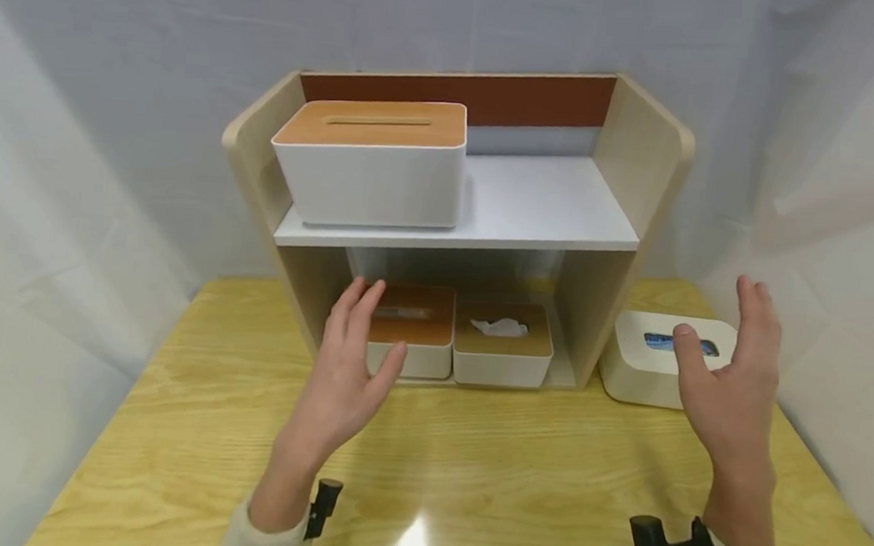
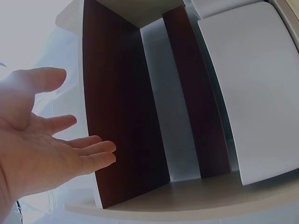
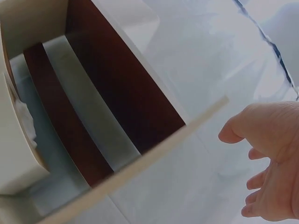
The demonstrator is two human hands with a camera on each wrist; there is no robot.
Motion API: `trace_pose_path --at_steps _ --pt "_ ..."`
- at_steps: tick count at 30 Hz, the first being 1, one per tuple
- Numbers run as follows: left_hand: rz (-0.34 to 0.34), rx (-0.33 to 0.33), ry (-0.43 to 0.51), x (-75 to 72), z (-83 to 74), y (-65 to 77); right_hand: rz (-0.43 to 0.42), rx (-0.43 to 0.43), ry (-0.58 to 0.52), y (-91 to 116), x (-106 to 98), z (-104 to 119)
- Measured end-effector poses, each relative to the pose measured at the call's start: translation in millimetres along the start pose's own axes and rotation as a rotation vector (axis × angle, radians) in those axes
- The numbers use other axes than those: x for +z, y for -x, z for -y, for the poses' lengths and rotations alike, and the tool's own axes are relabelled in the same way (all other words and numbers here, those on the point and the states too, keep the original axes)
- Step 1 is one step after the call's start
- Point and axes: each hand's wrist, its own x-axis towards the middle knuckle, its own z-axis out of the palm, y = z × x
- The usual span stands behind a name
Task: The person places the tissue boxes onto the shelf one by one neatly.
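Observation:
My left hand (image 1: 340, 388) hovers with spread fingers before the lower left of a two-tier shelf (image 1: 542, 200), overlapping a tissue box with a brown lid (image 1: 424, 360) in the head view. Nothing is in its grasp; the left wrist view shows its bare palm (image 2: 42, 154). On the right, my right hand (image 1: 738, 392) is raised, thumb apart from the fingers, and holds nothing. It partly hides a cream tissue box (image 1: 640, 384) with a blue pack showing through its slot. Beside the brown-lidded box sits a smaller tissue box (image 1: 502, 369) with white tissue poking out.
A large white tissue box with a wooden lid (image 1: 367, 181) stands at the left of the upper tier. The shelf's side panel (image 1: 643, 152) rises between that tier and the cream box. All stand on a wood-grain table (image 1: 500, 469), with white sheeting (image 1: 148, 80) behind.

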Motion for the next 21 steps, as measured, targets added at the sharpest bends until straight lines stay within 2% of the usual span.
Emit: trace_pose_path --at_steps 5,11,17,21 --pt "0.024 0.016 0.001 4.8 -6.2 2.5 -0.028 0.096 0.022 -6 -11 -12" --pt "0.045 0.046 -0.01 11.3 -10.9 6.0 0.028 0.243 0.064 -13 -19 -30" --pt "0.025 0.092 -0.029 15.3 -14.1 7.1 0.088 0.287 0.098 -18 -21 -52" --pt "0.042 0.096 -0.024 17.4 -16.5 6.2 0.123 0.307 0.124 -18 -24 -66"
